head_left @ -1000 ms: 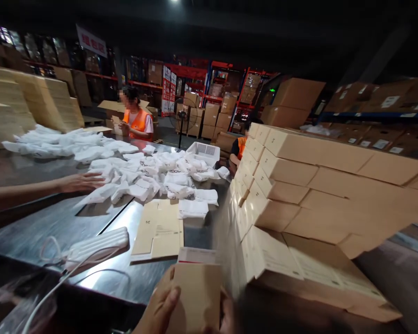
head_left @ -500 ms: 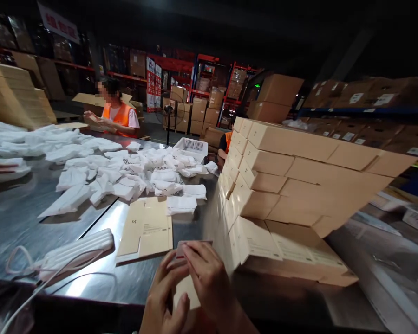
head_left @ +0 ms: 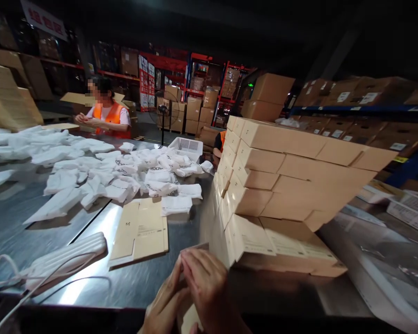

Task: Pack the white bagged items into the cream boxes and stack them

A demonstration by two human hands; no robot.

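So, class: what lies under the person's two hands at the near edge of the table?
A tan carton shows between the left hand and right hand. Only a sliver is visible; the hands cover the rest of it.

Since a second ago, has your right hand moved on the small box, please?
Yes: the right hand now lies over the small box, nearer the box stack.

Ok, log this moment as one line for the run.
left hand: grips small carton | right hand: pressed over carton top | beside: stacked boxes | table: flat blanks, white pouches
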